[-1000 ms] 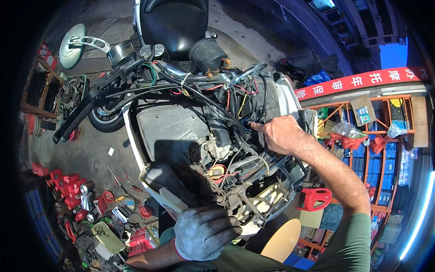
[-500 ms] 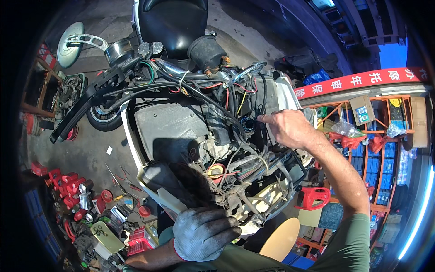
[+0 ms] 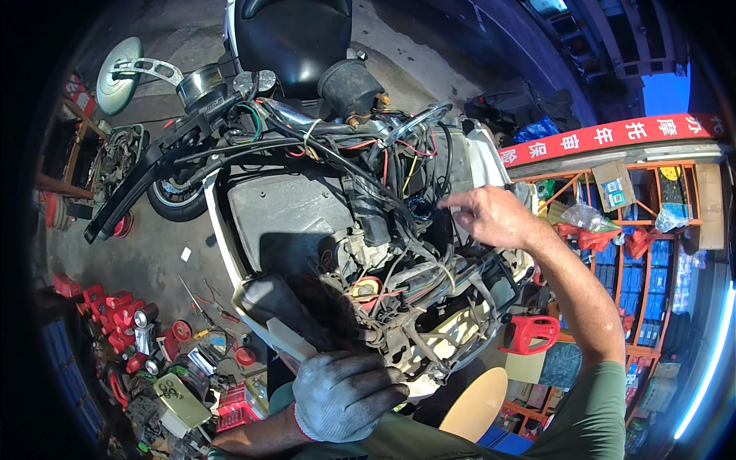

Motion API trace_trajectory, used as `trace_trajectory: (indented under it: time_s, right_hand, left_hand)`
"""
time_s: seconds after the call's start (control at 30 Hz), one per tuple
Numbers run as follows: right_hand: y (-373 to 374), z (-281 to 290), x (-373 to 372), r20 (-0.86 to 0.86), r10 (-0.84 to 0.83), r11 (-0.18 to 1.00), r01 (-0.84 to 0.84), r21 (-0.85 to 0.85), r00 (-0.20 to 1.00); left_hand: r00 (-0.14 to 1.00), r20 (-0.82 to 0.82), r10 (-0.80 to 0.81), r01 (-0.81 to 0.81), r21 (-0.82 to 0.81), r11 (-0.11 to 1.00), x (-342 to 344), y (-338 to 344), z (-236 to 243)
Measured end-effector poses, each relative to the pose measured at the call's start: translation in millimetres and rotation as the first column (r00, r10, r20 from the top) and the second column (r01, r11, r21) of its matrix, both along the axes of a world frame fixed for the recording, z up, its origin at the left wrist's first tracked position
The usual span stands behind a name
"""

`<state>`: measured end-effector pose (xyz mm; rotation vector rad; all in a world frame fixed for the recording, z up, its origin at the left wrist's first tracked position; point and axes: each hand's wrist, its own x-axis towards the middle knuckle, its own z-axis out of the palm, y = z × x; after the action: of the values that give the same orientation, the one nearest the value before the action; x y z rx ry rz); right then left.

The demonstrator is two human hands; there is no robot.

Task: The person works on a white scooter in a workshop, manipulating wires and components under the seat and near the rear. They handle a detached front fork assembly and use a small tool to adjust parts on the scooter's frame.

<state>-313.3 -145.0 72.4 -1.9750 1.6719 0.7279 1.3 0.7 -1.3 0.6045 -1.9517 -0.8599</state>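
An opened-up scooter [image 3: 284,207] exposes wiring, hoses and frame parts, with a black seat [image 3: 291,42] beyond them. My bare right hand [image 3: 491,215] points with its index finger beside a dark round part with blue flecks [image 3: 420,211] among the cables; it holds nothing, and the other fingers are partly curled. My left hand [image 3: 345,391], in a grey knit glove with dark fingers, is curled over the near edge of the body panel [image 3: 287,337]. Just above that hand, the inside of the panel is in deep shadow.
A round mirror [image 3: 119,75] juts out on the left. Red containers [image 3: 115,322] and tools crowd the floor at lower left. A red sign board [image 3: 590,138], orange shelving [image 3: 644,276], a red plastic item [image 3: 529,335] and a round tan surface [image 3: 471,410] are to the right.
My right hand has shifted up and to the right, its fingertip drawn slightly back from where it was among the cables. My left hand stays on the panel edge.
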Motion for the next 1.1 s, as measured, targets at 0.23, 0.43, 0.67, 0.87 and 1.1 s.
trace_trajectory:
  time_s: [0.23, 0.43, 0.67, 0.87, 1.1]
  right_hand:
    - [0, -9, 7, 0.029, -0.04, 0.999, 0.04, 0.015, 0.999]
    - [2, -8, 2, 0.093, -0.095, 0.994, 0.09, 0.055, 0.991]
    - [-5, -18, 0, 0.194, -0.185, 0.982, 0.177, 0.058, 0.963]
    - [-15, -24, 0, 0.204, -0.397, 0.904, 0.342, 0.257, 0.895]
    - [5, -17, -1, 0.233, -0.336, 0.937, 0.297, 0.186, 0.913]
  left_hand:
    - [1.0, 0.003, -0.006, 0.006, 0.001, 1.0, 0, 3, -3]
    - [0.999, 0.002, -0.033, 0.033, 0.01, 0.999, 2, 4, -6]
    - [1.0, 0.009, -0.026, 0.026, -0.011, 1.0, 0, 1, -5]
    - [0.998, 0.024, -0.051, 0.052, -0.011, 0.999, 0, -2, -4]
    - [0.996, 0.019, -0.09, 0.091, -0.012, 0.996, 1, -5, -2]
